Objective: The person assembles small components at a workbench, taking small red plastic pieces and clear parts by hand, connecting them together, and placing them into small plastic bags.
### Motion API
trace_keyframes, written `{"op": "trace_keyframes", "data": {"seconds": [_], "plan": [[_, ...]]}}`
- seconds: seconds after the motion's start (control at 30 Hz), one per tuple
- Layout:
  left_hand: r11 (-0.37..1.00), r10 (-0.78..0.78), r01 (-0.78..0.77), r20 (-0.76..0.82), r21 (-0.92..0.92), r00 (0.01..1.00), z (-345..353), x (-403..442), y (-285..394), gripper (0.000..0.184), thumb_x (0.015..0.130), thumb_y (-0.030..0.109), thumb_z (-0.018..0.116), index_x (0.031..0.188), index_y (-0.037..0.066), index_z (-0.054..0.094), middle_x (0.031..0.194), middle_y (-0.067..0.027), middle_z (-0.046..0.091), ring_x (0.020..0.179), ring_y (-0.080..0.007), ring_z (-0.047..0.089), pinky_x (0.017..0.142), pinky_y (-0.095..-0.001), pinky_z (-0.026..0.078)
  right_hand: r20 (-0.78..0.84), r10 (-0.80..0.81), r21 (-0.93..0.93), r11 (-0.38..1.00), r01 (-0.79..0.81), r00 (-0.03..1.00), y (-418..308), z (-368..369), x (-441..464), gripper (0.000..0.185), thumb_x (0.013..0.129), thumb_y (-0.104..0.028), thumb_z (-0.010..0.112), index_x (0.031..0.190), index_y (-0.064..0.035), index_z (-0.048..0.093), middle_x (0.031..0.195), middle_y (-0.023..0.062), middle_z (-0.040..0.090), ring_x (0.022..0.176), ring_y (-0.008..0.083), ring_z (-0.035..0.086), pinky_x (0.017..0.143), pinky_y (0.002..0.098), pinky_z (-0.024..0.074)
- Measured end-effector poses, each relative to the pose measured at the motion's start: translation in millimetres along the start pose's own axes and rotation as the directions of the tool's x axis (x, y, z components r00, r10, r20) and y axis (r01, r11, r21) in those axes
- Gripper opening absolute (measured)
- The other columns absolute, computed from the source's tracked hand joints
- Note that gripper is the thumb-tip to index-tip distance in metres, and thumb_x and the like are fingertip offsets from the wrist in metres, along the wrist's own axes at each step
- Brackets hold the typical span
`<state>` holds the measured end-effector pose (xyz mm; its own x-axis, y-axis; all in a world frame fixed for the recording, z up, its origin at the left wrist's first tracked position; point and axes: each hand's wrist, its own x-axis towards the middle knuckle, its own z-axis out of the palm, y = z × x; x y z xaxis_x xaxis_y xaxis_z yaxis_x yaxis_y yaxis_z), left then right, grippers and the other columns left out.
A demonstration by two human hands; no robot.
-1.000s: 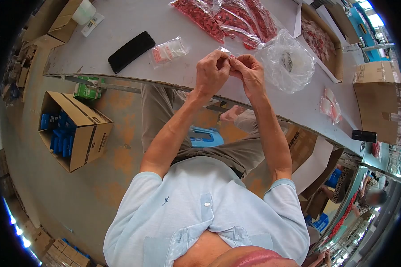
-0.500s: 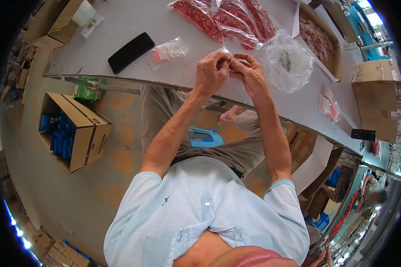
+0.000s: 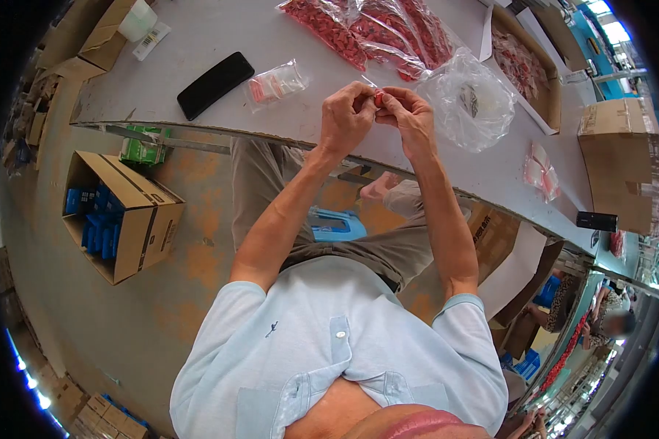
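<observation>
Now the small red piece (image 3: 378, 97) shows more between the fingertips than half a second ago. Left hand (image 3: 345, 121) and right hand (image 3: 413, 120) pinch it, grip narrow. So it's still in work; red-filled bag (image 3: 397, 36) beyond grip.

The left hand (image 3: 345, 117) and right hand (image 3: 411, 118) partly hide the red piece (image 3: 378, 96); I cannot identify it. The top edge cuts off the red-filled bag (image 3: 399, 35). I cannot read the tag (image 3: 151, 42). The co-worker's head (image 3: 620, 323) is blurred.
</observation>
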<state>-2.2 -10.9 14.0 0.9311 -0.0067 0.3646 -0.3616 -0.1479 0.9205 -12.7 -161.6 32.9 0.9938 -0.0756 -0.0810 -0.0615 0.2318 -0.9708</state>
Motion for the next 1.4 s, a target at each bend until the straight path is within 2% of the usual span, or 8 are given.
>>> {"op": "trace_keyframes", "data": {"seconds": [0.7, 0.8, 0.87, 0.97, 1.03, 1.13, 1.23, 1.4], "plan": [[1.000, 0.003, -0.003, -0.019, 0.014, 1.000, -0.6, -0.2, 0.3, 0.007, 0.091, 0.001, 0.070, 0.097, -0.001, 0.073, 0.080, -0.0112, 0.075, 0.073, -0.0132, 0.072, 0.067, -0.0292, 0.058, 0.102, -0.001, -0.045, 0.999, 0.005, 0.995, 6.1, -5.8, 3.8, 0.025, 0.097, -0.011, 0.071, 0.117, 0.0037, 0.066, 0.102, 0.0145, 0.075, 0.085, 0.0194, 0.074, 0.073, 0.0341, 0.0659], [0.999, 0.036, -0.036, 0.007, -0.007, 0.999, 1.0, -0.5, -0.6, 0.007, 0.091, 0.002, 0.070, 0.097, -0.001, 0.073, 0.081, -0.0109, 0.075, 0.074, -0.0126, 0.072, 0.068, -0.0287, 0.058, 0.031, -0.067, -0.167, 0.983, 0.072, 0.997, 6.2, -2.1, 4.0, 0.021, 0.095, -0.013, 0.074, 0.109, 0.0021, 0.070, 0.094, 0.0122, 0.076, 0.080, 0.0169, 0.074, 0.070, 0.0321, 0.0633], [0.997, 0.073, -0.073, 0.018, 0.006, 0.997, 2.6, -1.8, -2.0, 0.008, 0.091, 0.002, 0.070, 0.098, -0.001, 0.073, 0.081, -0.0105, 0.075, 0.075, -0.0121, 0.072, 0.068, -0.0284, 0.058, 0.017, -0.342, -0.752, 0.615, 0.237, 0.939, 1.1, 3.3, -0.8, 0.017, 0.092, -0.014, 0.077, 0.101, 0.0001, 0.074, 0.082, 0.0085, 0.075, 0.073, 0.0130, 0.073, 0.065, 0.0300, 0.0588], [0.991, 0.115, -0.112, -0.038, 0.074, 0.993, 1.9, -0.6, -1.9, 0.007, 0.091, 0.003, 0.071, 0.098, 0.000, 0.074, 0.082, -0.0086, 0.075, 0.072, -0.0100, 0.070, 0.065, -0.0270, 0.057, 0.044, -0.422, -0.736, 0.600, 0.316, 0.905, -3.1, 10.2, -0.6, 0.014, 0.090, -0.014, 0.078, 0.096, -0.0014, 0.075, 0.073, 0.0055, 0.073, 0.067, 0.0117, 0.071, 0.063, 0.0288, 0.0554], [0.989, -0.148, 0.147, -0.053, -0.024, 0.988, -2.8, 0.2, 0.6, 0.006, 0.092, 0.003, 0.070, 0.096, 0.000, 0.073, 0.080, -0.0058, 0.073, 0.066, -0.0081, 0.067, 0.060, -0.0245, 0.054, 0.054, -0.382, -0.703, 0.641, 0.307, 0.923, -17.0, 8.6, -5.7, 0.013, 0.090, -0.013, 0.078, 0.097, -0.0018, 0.075, 0.074, 0.0057, 0.074, 0.068, 0.0126, 0.071, 0.064, 0.0290, 0.0559], [0.925, -0.293, 0.276, -0.028, -0.263, 0.956, -7.1, 4.5, -3.3, 0.007, 0.089, 0.006, 0.073, 0.092, -0.001, 0.073, 0.071, -0.0059, 0.072, 0.062, -0.0092, 0.066, 0.057, -0.0251, 0.053, 0.050, -0.355, -0.646, 0.701, 0.301, 0.934, -20.7, -12.6, -3.6, 0.014, 0.090, -0.011, 0.078, 0.100, -0.0020, 0.076, 0.081, 0.0072, 0.075, 0.073, 0.0141, 0.072, 0.067, 0.0296, 0.0573], [0.877, -0.330, 0.313, 0.016, -0.366, 0.944, -8.7, 5.9, 0.1, 0.010, 0.091, 0.009, 0.075, 0.090, -0.001, 0.073, 0.071, -0.0022, 0.070, 0.058, -0.0059, 0.061, 0.052, -0.0224, 0.049, 0.063, -0.413, -0.640, 0.682, 0.354, 0.909, -26.6, -20.4, -7.0, 0.016, 0.089, -0.010, 0.079, 0.103, -0.0020, 0.077, 0.093, 0.0096, 0.075, 0.078, 0.0154, 0.073, 0.071, 0.0307, 0.0592], [0.891, -0.320, 0.348, 0.141, -0.293, 0.937, -14.1, 8.2, 3.5, 0.011, 0.093, 0.010, 0.074, 0.090, 0.000, 0.072, 0.071, -0.0026, 0.068, 0.057, -0.0061, 0.060, 0.050, -0.0220, 0.047, 0.237, -0.486, -0.662, 0.553, 0.506, 0.841, -34.8, -9.0, -10.8, 0.019, 0.087, -0.009, 0.081, 0.105, -0.0032, 0.077, 0.104, 0.0111, 0.073, 0.082, 0.0186, 0.073, 0.076, 0.0329, 0.0614]]}}
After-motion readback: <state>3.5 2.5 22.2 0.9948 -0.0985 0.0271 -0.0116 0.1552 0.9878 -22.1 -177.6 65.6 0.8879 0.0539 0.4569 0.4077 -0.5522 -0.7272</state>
